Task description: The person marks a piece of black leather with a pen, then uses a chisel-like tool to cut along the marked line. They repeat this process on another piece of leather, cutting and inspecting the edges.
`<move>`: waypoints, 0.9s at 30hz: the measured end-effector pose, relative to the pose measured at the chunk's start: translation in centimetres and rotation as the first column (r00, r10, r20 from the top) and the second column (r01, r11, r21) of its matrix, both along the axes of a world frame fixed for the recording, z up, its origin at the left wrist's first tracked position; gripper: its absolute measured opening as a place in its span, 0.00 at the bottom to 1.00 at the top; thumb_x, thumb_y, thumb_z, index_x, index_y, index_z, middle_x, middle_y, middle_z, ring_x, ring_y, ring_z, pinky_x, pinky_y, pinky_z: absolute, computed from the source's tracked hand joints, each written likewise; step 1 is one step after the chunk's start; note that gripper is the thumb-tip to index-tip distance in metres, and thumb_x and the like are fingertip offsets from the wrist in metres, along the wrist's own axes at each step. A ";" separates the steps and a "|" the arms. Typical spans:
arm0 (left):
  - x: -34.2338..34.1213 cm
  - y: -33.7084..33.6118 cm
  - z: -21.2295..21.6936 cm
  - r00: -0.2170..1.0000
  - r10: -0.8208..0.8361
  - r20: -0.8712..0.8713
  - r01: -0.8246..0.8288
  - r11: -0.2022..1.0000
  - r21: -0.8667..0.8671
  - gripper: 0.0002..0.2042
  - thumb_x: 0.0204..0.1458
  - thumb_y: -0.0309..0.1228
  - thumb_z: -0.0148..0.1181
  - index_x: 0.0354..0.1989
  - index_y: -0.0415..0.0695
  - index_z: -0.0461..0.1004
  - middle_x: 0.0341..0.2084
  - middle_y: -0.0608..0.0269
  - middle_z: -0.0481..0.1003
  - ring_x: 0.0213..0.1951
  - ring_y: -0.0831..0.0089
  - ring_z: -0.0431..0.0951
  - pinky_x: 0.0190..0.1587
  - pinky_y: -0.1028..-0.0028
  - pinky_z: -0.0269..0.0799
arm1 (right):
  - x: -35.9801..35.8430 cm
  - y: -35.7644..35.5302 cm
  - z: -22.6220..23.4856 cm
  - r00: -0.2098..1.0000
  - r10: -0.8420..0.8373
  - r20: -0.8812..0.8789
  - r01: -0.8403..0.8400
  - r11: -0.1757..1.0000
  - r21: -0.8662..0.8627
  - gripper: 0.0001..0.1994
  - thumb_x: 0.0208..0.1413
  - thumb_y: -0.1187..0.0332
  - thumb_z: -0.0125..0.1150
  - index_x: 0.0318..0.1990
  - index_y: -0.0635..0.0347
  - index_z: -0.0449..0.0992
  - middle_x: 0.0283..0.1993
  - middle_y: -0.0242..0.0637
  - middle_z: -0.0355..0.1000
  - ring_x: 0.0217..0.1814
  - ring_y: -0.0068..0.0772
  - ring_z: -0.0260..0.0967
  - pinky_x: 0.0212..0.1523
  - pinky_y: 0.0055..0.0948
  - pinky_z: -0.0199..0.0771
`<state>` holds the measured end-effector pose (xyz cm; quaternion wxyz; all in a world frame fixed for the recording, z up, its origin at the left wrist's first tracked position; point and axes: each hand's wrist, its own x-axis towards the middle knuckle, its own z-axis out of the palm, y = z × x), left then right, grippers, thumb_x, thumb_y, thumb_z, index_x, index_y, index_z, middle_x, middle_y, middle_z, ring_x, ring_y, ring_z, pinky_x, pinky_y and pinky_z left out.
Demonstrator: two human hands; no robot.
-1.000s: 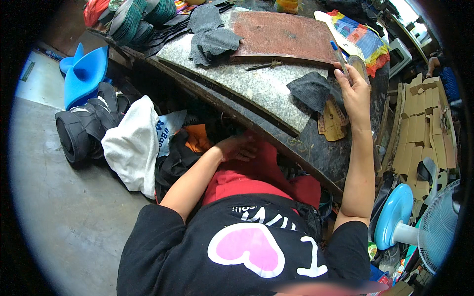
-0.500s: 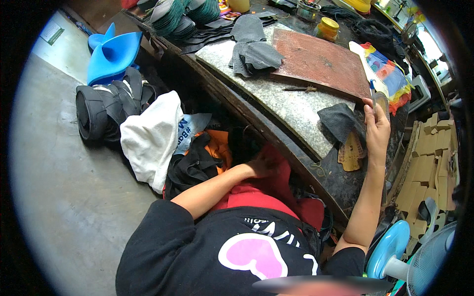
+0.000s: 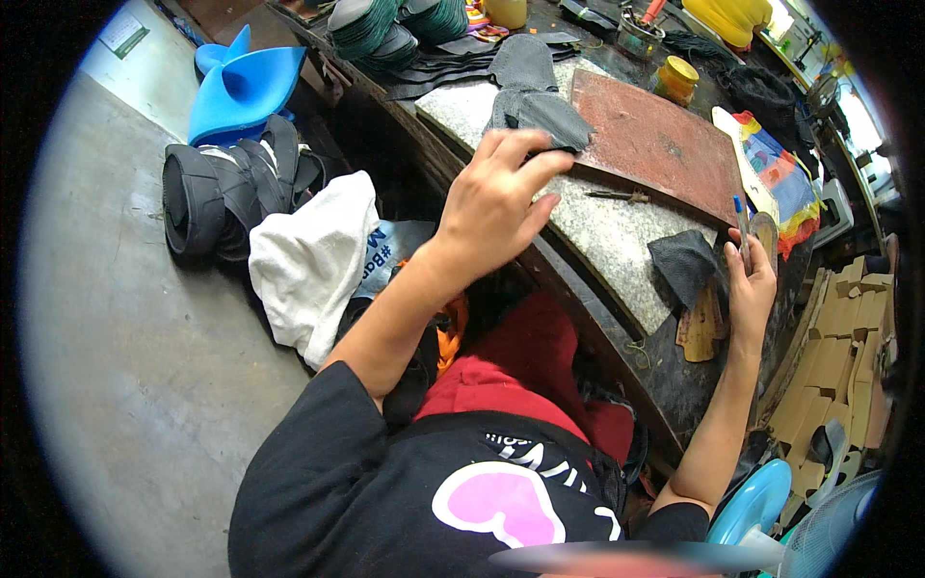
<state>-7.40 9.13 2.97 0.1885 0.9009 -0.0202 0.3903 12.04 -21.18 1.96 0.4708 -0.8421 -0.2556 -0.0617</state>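
My left hand (image 3: 496,197) is over the near edge of the stone slab (image 3: 617,226), fingers curved and thumb apart. Its fingertips overlap the lower edge of a dark grey fabric piece (image 3: 554,118); whether they touch it I cannot tell. A second, rounded grey piece (image 3: 523,62) lies just behind. My right hand (image 3: 752,289) is closed around a blue-tipped pen (image 3: 740,220), held upright at the slab's right end. Beside the pen stands a rounded brownish flat piece (image 3: 765,231). Left of that hand lie a dark textured piece (image 3: 682,267) and a worn tan template (image 3: 701,328).
A reddish-brown board (image 3: 665,144) rests on the slab, with a thin dark tool (image 3: 617,196) before it. Behind are a yellow jar (image 3: 676,79) and stacked green-edged pieces (image 3: 361,29). Black rolls (image 3: 198,202) and a white cloth (image 3: 313,255) sit left; a fan (image 3: 833,530) stands lower right.
My left hand has risen from my lap to the grey pieces on the slab. My right hand still holds the pen in about the same place. The view has shifted slightly.
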 end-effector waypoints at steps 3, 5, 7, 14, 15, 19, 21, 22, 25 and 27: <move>3.1 1.7 -0.4 0.999 0.035 -0.015 -0.033 0.993 0.114 0.25 0.49 0.33 0.65 0.58 0.48 0.71 0.53 0.52 0.72 0.56 0.52 0.68 0.60 0.59 0.64 | 0.2 -0.1 -0.2 1.000 -0.007 -0.007 0.007 0.999 -0.039 0.11 0.60 0.69 0.62 0.49 0.62 0.78 0.39 0.27 0.76 0.40 0.16 0.68 0.43 0.19 0.67; 4.4 2.7 -1.0 0.992 0.088 -0.093 -0.070 0.981 0.182 0.24 0.48 0.33 0.66 0.57 0.48 0.72 0.52 0.54 0.73 0.56 0.52 0.68 0.61 0.59 0.64 | 0.2 -0.1 -0.4 1.000 -0.011 -0.018 0.010 0.998 -0.056 0.11 0.60 0.69 0.62 0.48 0.62 0.78 0.38 0.26 0.75 0.39 0.16 0.68 0.43 0.19 0.67; 5.0 4.0 -1.6 0.987 0.124 -0.099 -0.104 0.977 0.187 0.19 0.48 0.32 0.66 0.51 0.48 0.77 0.49 0.58 0.75 0.54 0.54 0.70 0.60 0.60 0.64 | 0.3 -0.2 -0.5 0.999 0.019 -0.028 -0.020 1.000 -0.012 0.11 0.61 0.69 0.62 0.48 0.62 0.78 0.37 0.26 0.75 0.38 0.15 0.68 0.43 0.19 0.67; 5.1 6.7 -2.8 0.986 0.126 -0.111 -0.101 0.973 0.205 0.15 0.47 0.35 0.65 0.44 0.47 0.79 0.53 0.57 0.73 0.61 0.50 0.65 0.64 0.56 0.59 | 0.4 -0.3 -0.3 1.000 -0.003 0.004 0.003 0.998 -0.069 0.11 0.61 0.69 0.61 0.47 0.63 0.78 0.36 0.27 0.75 0.37 0.15 0.68 0.42 0.20 0.68; 5.0 6.8 -2.9 0.988 0.110 -0.108 -0.088 0.979 0.186 0.16 0.48 0.37 0.65 0.45 0.46 0.79 0.55 0.53 0.71 0.63 0.47 0.63 0.65 0.55 0.58 | 0.4 -0.3 -0.2 1.000 -0.001 0.008 0.002 0.997 -0.072 0.11 0.61 0.69 0.61 0.47 0.63 0.78 0.36 0.27 0.75 0.38 0.15 0.68 0.42 0.20 0.68; 5.1 6.7 -3.3 0.985 0.152 -0.082 -0.154 0.988 -0.016 0.22 0.52 0.49 0.61 0.47 0.45 0.79 0.63 0.39 0.61 0.67 0.36 0.55 0.68 0.51 0.52 | 0.2 -0.2 -0.1 1.000 0.015 -0.024 -0.015 1.000 -0.017 0.10 0.61 0.69 0.61 0.47 0.63 0.78 0.36 0.27 0.75 0.38 0.15 0.68 0.42 0.20 0.68; 5.6 6.3 -3.7 0.953 0.244 -0.178 -0.254 0.967 -0.033 0.24 0.56 0.51 0.56 0.51 0.46 0.75 0.63 0.36 0.60 0.66 0.34 0.54 0.68 0.50 0.52 | 0.1 -0.2 -0.1 1.000 0.010 -0.004 -0.010 1.000 -0.018 0.10 0.61 0.69 0.61 0.47 0.63 0.78 0.35 0.26 0.75 0.37 0.15 0.67 0.41 0.19 0.67; 5.9 6.1 -4.0 0.937 0.277 -0.212 -0.287 0.958 -0.017 0.24 0.57 0.50 0.56 0.53 0.46 0.73 0.64 0.37 0.59 0.66 0.35 0.54 0.68 0.51 0.52 | 0.1 -0.2 -0.1 1.000 0.017 -0.015 -0.017 1.000 -0.001 0.10 0.61 0.69 0.61 0.47 0.63 0.78 0.35 0.25 0.75 0.37 0.15 0.67 0.41 0.19 0.67; 7.0 6.3 -4.5 0.906 0.313 -0.286 -0.318 0.948 0.031 0.22 0.58 0.46 0.54 0.56 0.46 0.69 0.63 0.38 0.60 0.65 0.36 0.57 0.68 0.53 0.52 | 0.1 -0.2 -0.1 1.000 -0.004 -0.019 0.003 0.999 -0.033 0.10 0.60 0.69 0.62 0.47 0.63 0.78 0.34 0.25 0.74 0.36 0.14 0.65 0.40 0.19 0.66; 8.0 7.3 -4.3 0.912 0.290 -0.291 -0.285 0.957 0.061 0.21 0.57 0.45 0.54 0.55 0.46 0.69 0.61 0.39 0.62 0.64 0.39 0.58 0.68 0.54 0.53 | 0.2 -0.2 -0.2 1.000 0.009 -0.010 -0.010 1.000 -0.011 0.10 0.60 0.69 0.62 0.47 0.63 0.78 0.34 0.24 0.74 0.35 0.14 0.64 0.39 0.19 0.65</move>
